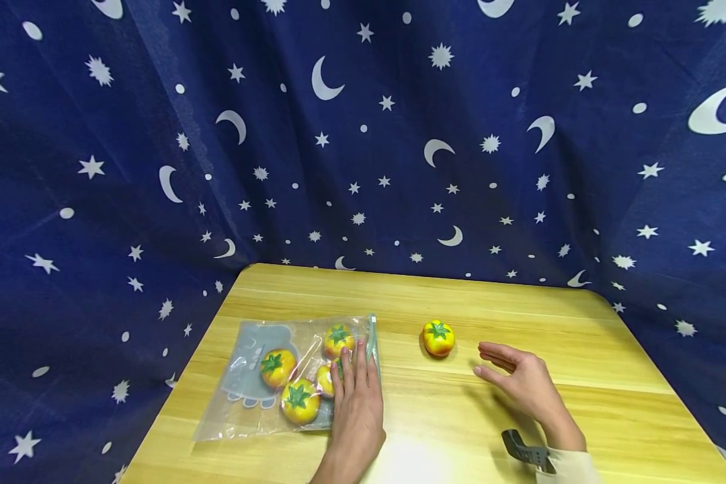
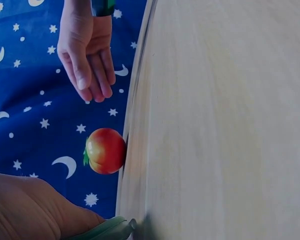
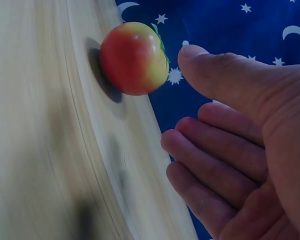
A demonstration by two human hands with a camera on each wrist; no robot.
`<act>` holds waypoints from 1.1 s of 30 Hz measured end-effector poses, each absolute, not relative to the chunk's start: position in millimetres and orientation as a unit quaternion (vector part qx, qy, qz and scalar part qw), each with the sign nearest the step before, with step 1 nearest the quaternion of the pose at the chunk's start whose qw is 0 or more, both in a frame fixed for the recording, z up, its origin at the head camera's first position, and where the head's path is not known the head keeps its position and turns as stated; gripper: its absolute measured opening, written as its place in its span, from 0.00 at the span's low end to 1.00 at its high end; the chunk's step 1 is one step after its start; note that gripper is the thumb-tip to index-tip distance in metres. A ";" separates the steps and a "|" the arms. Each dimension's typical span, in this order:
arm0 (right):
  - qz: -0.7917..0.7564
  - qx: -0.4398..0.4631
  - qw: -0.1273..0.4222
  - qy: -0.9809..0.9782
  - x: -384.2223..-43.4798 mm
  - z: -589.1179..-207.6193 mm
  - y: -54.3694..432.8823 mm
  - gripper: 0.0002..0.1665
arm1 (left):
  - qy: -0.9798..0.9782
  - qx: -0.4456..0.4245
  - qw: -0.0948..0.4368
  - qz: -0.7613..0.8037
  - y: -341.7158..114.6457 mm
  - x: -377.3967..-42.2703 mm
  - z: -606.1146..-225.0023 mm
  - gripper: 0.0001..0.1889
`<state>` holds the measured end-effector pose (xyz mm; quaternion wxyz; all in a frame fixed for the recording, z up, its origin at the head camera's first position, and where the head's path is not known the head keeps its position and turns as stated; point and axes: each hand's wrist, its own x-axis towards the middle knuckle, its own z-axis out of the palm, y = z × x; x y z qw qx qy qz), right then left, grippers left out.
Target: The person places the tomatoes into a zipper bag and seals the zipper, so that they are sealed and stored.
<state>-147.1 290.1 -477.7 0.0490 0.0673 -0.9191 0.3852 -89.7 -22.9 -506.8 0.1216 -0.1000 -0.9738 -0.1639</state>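
Note:
A clear zip bag (image 1: 218, 420) with a pale blue cartoon print lies flat on the left of the table. Several yellow-orange toy tomatoes (image 1: 300, 401) with green star-shaped tops are inside it. My left hand (image 1: 358, 410) rests on the bag's right part, fingers extended over it and partly hiding one tomato. In the left wrist view the bag's greenish edge (image 2: 107, 229) shows beside that hand. A single toy tomato (image 1: 438, 337), redder underneath in the right wrist view, sits right of the bag. Just right of it my right hand (image 1: 523, 383) hovers, thumb and fingers apart, holding nothing.
The light wooden table (image 1: 629, 403) has a dark blue curtain (image 1: 387, 148) with white moons and stars behind and along its left side. A black strap (image 1: 525, 452) is around my right wrist, below a pale sleeve (image 1: 565, 467).

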 end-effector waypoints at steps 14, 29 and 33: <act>0.401 0.061 0.034 -0.914 -162.5 -480.7 268.9 0.34 | -0.973 -0.103 0.126 -0.163 -23.2 -90.1 -507.2 0.49; 0.430 0.048 0.030 -0.901 -179.2 -494.5 251.8 0.40 | -0.972 -0.106 0.129 -0.164 -23.3 -89.6 -507.3 0.49; 0.437 0.045 0.033 -0.898 -183.0 -497.4 247.2 0.42 | -0.972 -0.104 0.127 -0.167 -23.1 -89.2 -506.9 0.48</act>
